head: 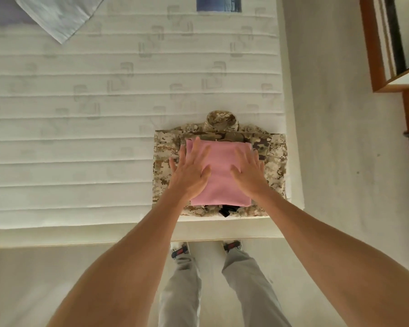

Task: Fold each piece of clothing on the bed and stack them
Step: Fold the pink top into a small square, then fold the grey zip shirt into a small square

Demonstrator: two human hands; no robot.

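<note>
Near the bed's (80, 138) front right corner, both hands lie flat, fingers straight, on the pink garment (219, 171) topping the camouflage jacket (273, 161). Left hand (190, 173) presses its left half, right hand (248, 173) its right. The unfolded light-blue cloth (54, 15) lies well apart at the far left corner, nearer the left hand.

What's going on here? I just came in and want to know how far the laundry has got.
A person stands at the edge of the bed with both hands flat on a folded pink garment, left hand and right hand pressing it down. It lies on top of a folded camouflage jacket, with something black showing between them at the near edge. A pale blue cloth lies at the bed's far corner.
</note>
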